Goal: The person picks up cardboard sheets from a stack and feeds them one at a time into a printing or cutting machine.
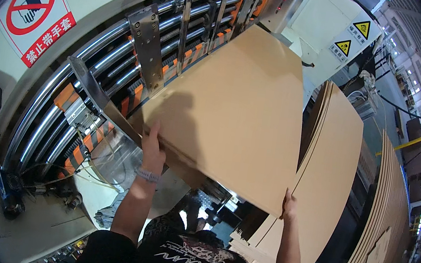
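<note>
Filling most of the view, the big cream-coloured machine with rows of shiny steel rollers and orange belt segments [96, 80] slopes away at the left, its feed end facing the person. Resting with its far edge against those rollers is the wide flat stack of brown corrugated cardboard sheets [233, 113], tilted so the boards seem to lie square to the metal guide plates. To the right, well apart from the rollers, stand taller piles of the same brown cardboard blanks [330, 162], apparently kept within reach. The left hand [151, 148], fingers spread, presses flat against the stack's near left corner, steadying it. The right hand [289, 203] grips the near right corner, fingers curled under the edge and bearing its weight.
</note>
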Motion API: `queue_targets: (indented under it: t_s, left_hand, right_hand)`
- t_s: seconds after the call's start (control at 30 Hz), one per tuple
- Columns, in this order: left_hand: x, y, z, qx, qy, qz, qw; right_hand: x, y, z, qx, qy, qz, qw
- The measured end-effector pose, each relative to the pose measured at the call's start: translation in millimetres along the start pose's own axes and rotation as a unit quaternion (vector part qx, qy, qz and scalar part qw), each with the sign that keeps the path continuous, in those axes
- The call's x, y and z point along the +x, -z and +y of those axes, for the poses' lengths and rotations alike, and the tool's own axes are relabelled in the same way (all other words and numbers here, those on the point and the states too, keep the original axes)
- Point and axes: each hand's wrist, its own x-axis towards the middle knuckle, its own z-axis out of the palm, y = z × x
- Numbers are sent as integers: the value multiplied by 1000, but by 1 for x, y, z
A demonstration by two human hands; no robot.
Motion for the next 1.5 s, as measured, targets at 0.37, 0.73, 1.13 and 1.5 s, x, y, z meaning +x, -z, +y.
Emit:
queue_targets:
  t_s: [0.37,0.73,1.13,1.5]
  left_hand:
    - [8,-48,-26,-31,-79,48,995]
    - [12,-78,-17,356,-354,141,853]
    - [1,-99,-5,415,-317,130,843]
    - [8,-82,-12,450,-325,154,817]
  right_hand:
    - [-106,-177,-138,132,16,-278,951]
    - [-103,-164,-168,262,101,-289,915]
    - [-102,-153,-178,353,57,-334,872]
    - [-106,-164,-171,368,16,-316,874]
